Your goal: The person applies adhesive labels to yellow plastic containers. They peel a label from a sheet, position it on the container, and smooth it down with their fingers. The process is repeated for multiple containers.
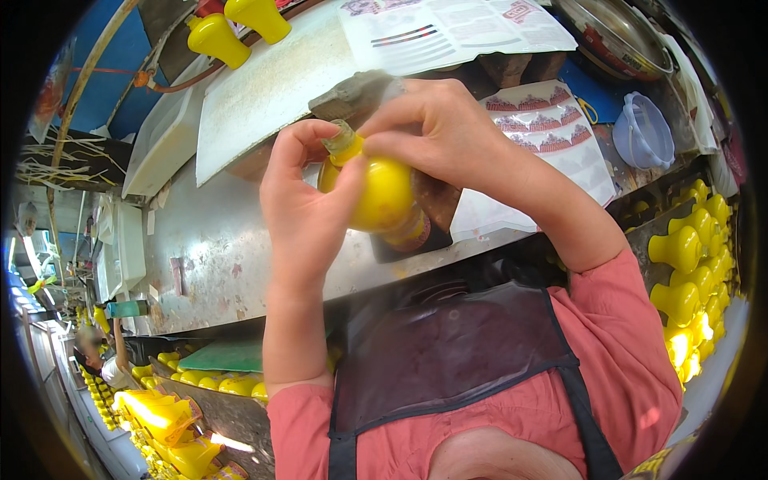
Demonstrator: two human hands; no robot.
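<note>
A yellow-coated glass bottle (386, 192) with a rounded body and a bare, clear neck (344, 141) is tilted above the near part of the metal worktable (232, 240). Around its neck and shoulder, the thumb and fingers of my left hand (308, 192) are closed. My right hand (448, 120) reaches in from the right, thumb and forefinger pinched together right beside the neck; whatever is between those fingertips is hidden. Just beyond the neck sits a grey block (348, 98), partly blurred. Under the bottle, a patterned band on a lower yellow shape (408, 232) shows in part.
Label sheets (560, 144) lie at right, near a pale blue bucket (642, 132) and a large metal bowl (624, 36). Two yellow bottles (220, 42) lie on the white board (272, 104). Crowded yellow bottles (692, 264) stand at right and lower left. Another person (112, 368) is far left.
</note>
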